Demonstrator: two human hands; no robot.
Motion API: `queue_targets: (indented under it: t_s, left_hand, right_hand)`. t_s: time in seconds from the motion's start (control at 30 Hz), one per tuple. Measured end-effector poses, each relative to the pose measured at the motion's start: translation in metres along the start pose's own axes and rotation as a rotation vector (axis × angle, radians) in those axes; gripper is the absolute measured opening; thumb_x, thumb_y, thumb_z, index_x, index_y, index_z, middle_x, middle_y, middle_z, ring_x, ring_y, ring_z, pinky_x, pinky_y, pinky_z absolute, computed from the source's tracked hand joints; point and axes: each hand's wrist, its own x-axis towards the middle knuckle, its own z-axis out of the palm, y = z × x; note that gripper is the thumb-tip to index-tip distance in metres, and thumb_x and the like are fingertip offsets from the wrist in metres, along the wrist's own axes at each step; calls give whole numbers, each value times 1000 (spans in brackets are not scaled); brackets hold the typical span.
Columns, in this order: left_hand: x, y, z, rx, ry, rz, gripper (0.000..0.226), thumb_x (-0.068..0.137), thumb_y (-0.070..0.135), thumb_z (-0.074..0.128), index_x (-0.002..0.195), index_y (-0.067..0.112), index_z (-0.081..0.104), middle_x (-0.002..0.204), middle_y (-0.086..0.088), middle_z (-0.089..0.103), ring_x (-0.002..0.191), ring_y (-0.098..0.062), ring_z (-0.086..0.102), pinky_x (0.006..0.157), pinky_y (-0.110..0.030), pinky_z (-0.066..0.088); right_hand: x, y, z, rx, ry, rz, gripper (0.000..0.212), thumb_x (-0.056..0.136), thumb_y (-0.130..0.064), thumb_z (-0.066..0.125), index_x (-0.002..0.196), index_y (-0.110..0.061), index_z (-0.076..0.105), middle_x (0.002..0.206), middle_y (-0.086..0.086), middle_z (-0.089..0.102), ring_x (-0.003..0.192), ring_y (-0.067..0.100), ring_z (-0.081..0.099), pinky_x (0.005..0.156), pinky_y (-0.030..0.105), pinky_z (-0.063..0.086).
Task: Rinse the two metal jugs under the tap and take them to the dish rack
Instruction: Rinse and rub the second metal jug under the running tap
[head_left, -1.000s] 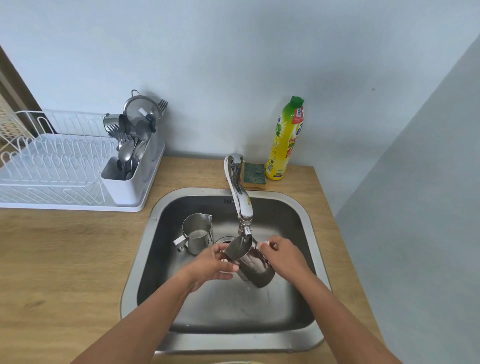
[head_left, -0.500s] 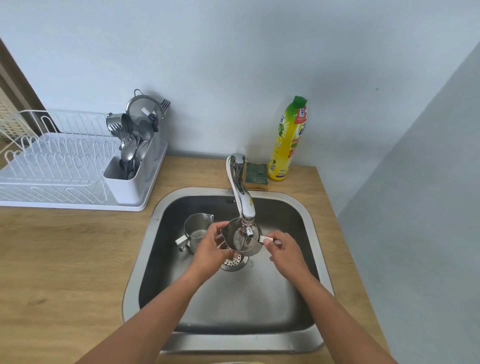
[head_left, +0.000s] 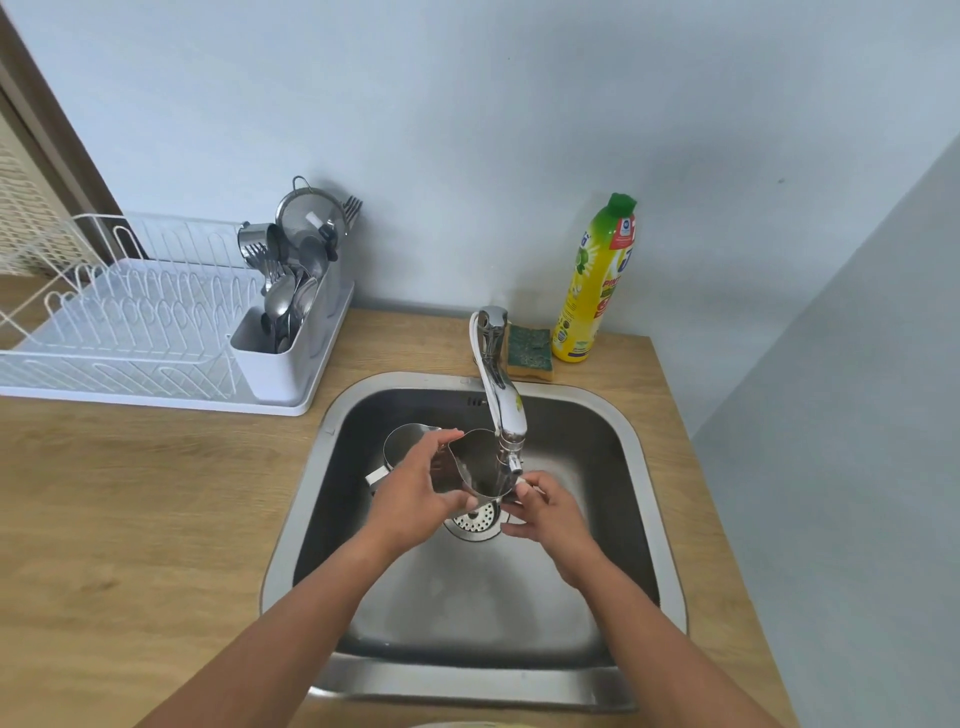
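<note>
I hold one metal jug (head_left: 478, 467) upright under the spout of the tap (head_left: 506, 410), above the drain of the sink (head_left: 639, 467). My left hand (head_left: 415, 499) grips its left wall and rim. My right hand (head_left: 545, 512) holds its handle side on the right. The second metal jug (head_left: 402, 441) stands on the sink floor to the left, partly hidden behind my left hand; its white-tipped handle pokes out at the lower left. The white dish rack (head_left: 130, 332) sits on the counter at the far left.
A cutlery holder (head_left: 291, 332) full of spoons, forks and a strainer stands at the rack's right end. A green sponge (head_left: 530, 351) and a yellow dish soap bottle (head_left: 595, 280) stand behind the tap. The wooden counter (head_left: 130, 509) surrounds the sink; a grey wall runs along the right.
The jug was tilted low over the sink a second ago; both hands have raised it and turned it upright under the spout.
</note>
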Motion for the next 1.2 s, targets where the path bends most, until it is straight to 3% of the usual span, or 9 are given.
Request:
queue_targets:
  t_s: [0.23,0.4,0.53,0.63,0.77,0.87,1.0,1.13,1.2]
  left_hand:
    - [-6,0,-8,61,-7,-4,72,66,44,83,129,41,48,120,20,56,110,-3,53,93,-26,43]
    - [-11,-6,-8,62,-7,-63,54,71,53,78,114,34,54,101,20,60,94,-3,59,74,-18,43]
    - [-14,-23,-2,-46,-74,-192,50,73,53,77,112,26,59,103,16,65,97,-2,62,88,-26,49]
    - [-18,-34,8,-223,-177,-280,52,73,49,80,112,19,63,107,4,72,104,-12,67,93,-28,52]
    - [-24,-28,19,-348,-311,-337,45,82,41,75,116,17,57,110,2,72,98,-9,67,76,-20,50]
    - [-22,-23,26,-382,-372,-334,57,71,44,76,118,19,54,113,1,72,100,-12,67,77,-28,52]
    - [-14,-18,34,-409,-375,-304,57,68,32,82,116,19,53,114,0,72,98,-14,66,83,-35,53]
    - [-5,-14,39,-418,-304,-257,60,69,11,87,117,15,52,118,-4,69,103,-16,70,86,-29,57]
    - [-2,-11,39,-381,-230,-204,62,65,5,88,115,17,54,116,-2,69,105,-15,67,89,-26,55]
  right_hand:
    - [-8,6,6,-27,-83,111,19,105,-18,42,98,-9,57,94,15,69,85,29,71,71,42,60]
    - [-17,4,4,-109,-130,141,21,106,-24,40,98,-9,53,81,20,67,69,31,73,53,34,56]
    - [-22,-3,-5,-263,-106,142,24,103,-32,44,95,-12,55,71,15,66,68,38,73,48,30,54]
    - [-26,-13,-17,-379,-69,126,27,99,-38,50,93,-13,58,67,14,66,66,40,72,46,29,51]
    - [-33,-27,-32,-524,-5,57,33,95,-44,55,90,-13,61,62,9,68,55,31,71,50,34,55]
    - [-35,-34,-41,-663,44,-6,29,94,-48,54,87,-22,64,67,7,71,57,28,72,54,35,58]
    - [-33,-37,-52,-675,78,-63,23,92,-49,58,84,-28,65,73,4,69,55,19,66,56,31,56]
    - [-26,-30,-58,-625,111,-120,21,93,-43,59,82,-26,64,79,7,69,70,23,67,72,41,57]
    - [-23,-25,-55,-523,109,-115,19,96,-31,57,82,-20,63,86,11,68,76,23,64,71,36,57]
